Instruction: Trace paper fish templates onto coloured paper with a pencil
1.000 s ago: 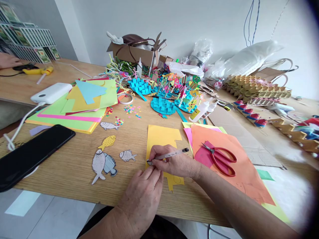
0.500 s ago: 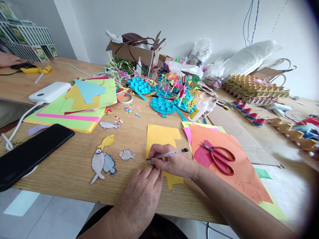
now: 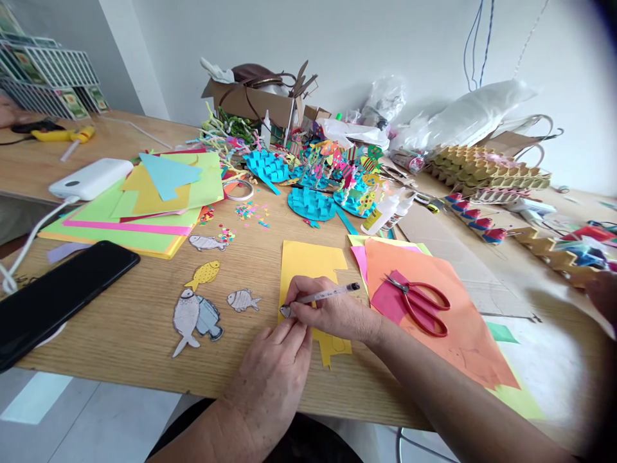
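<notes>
My right hand (image 3: 325, 308) is closed round a clear-barrelled pen (image 3: 328, 294) with a dark end cap. Its point is low over a sheet of yellow paper (image 3: 308, 257) with a notched edge. The grey head of a small paper fish cut-out (image 3: 285, 312) shows under the fingers; the rest is covered. My left hand (image 3: 277, 363) lies with fingers stretched out, pressing down beside the right hand; its fingertips are partly hidden. A pencil outline shows on the yellow paper near its lower end. To the left lie a yellow paper fish (image 3: 204, 274) and several grey ones (image 3: 187, 316).
Red-handled scissors (image 3: 419, 302) lie on orange paper (image 3: 463, 321) at right. A black phone (image 3: 67, 296), a white power bank (image 3: 90, 179) and coloured sheets (image 3: 164, 239) are at left. Behind stand glue bottles (image 3: 380, 213) and blue paper crafts (image 3: 312, 204). Another person's hand (image 3: 7, 110) is far left.
The view has shifted slightly. My hands stay almost in place, the pen tilting a little and more of the small fish's head showing. A dark blurred shape has come in at the right edge.
</notes>
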The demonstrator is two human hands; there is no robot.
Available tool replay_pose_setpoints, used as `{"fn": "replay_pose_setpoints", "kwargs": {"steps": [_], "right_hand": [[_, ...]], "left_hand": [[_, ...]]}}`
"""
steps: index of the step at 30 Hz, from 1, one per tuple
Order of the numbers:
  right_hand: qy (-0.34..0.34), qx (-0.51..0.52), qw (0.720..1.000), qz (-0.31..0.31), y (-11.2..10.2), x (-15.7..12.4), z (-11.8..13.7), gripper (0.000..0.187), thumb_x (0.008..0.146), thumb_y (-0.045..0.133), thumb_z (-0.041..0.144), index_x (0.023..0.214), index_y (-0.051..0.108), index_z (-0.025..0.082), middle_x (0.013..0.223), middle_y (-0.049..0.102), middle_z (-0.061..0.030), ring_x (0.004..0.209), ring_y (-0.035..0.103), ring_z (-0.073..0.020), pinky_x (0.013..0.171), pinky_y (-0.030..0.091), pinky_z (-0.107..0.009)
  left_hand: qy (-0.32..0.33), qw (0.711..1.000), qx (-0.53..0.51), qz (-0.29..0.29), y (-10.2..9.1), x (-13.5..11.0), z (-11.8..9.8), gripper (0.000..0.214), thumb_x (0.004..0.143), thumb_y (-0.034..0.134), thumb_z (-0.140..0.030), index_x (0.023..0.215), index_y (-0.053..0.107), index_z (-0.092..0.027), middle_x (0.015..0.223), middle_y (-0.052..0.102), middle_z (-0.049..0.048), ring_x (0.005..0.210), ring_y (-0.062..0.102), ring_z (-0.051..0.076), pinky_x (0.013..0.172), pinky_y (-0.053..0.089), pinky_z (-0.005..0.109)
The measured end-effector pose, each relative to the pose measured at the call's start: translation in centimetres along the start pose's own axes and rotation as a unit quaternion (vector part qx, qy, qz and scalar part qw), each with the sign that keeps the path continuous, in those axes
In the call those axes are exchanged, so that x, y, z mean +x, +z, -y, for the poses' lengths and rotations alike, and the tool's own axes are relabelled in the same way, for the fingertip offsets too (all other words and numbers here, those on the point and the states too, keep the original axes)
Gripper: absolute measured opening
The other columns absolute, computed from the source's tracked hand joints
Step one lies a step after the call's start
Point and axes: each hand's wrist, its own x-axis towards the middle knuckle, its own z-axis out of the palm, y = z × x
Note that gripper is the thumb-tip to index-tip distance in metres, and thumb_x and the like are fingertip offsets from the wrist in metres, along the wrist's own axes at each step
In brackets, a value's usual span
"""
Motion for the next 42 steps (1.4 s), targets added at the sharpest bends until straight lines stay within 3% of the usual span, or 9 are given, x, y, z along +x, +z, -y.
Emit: {"fn": "replay_pose_setpoints", "kwargs": {"steps": [26, 42], "right_hand": [[0.012, 0.055, 0.998, -0.01, 0.03, -0.21, -0.38, 0.011, 0.072, 0.052, 0.007, 0.075, 0.055, 0.017, 0.066, 0.059, 0.0025, 0.058, 0.054, -0.0096, 0.05, 0.041, -0.018], [0.001, 0.033, 0.999, 0.009, 0.12, 0.0, -0.22, 0.013, 0.072, 0.052, 0.005, 0.076, 0.058, 0.016, 0.065, 0.059, 0.0034, 0.057, 0.052, -0.0088, 0.052, 0.041, -0.018]], "left_hand": [[0.014, 0.999, -0.003, -0.047, 0.21, 0.02, 0.23, 0.039, 0.084, 0.032, 0.002, 0.105, 0.064, -0.004, 0.104, 0.067, 0.0127, 0.096, 0.062, 0.024, 0.079, 0.054, 0.036], [0.006, 1.0, -0.011, 0.008, 0.3, -0.12, 0.24, 0.035, 0.084, 0.04, -0.002, 0.113, 0.061, -0.005, 0.108, 0.064, 0.0132, 0.1, 0.059, 0.026, 0.082, 0.052, 0.039]]}}
